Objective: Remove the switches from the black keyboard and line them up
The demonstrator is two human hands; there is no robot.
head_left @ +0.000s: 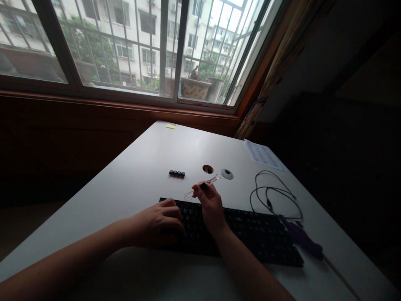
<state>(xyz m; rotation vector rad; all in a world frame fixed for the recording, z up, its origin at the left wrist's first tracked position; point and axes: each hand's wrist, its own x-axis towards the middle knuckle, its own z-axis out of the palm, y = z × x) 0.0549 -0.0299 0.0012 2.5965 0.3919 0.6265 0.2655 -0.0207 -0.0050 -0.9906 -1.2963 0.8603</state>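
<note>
A black keyboard [260,238] lies across the near part of the white table, angled down to the right. My left hand [167,223] rests over its left end, with curled fingers gripping the edge and keys there. Raised above the keyboard, my right hand [211,205] pinches a wire keycap puller [213,181] between thumb and fingers. Thin wire loops stick out on both sides of the fingers, around a dark middle piece. Beyond the hands, several black keycaps [177,173] stand in a short row on the table.
A black cable [275,190] lies coiled at the right, beside a purple object with a thin rod [305,240]. Farther back are a round table hole [207,169], a grey ring cover [227,174], printed paper [263,154] and a yellow note [171,126]. A barred window stands behind.
</note>
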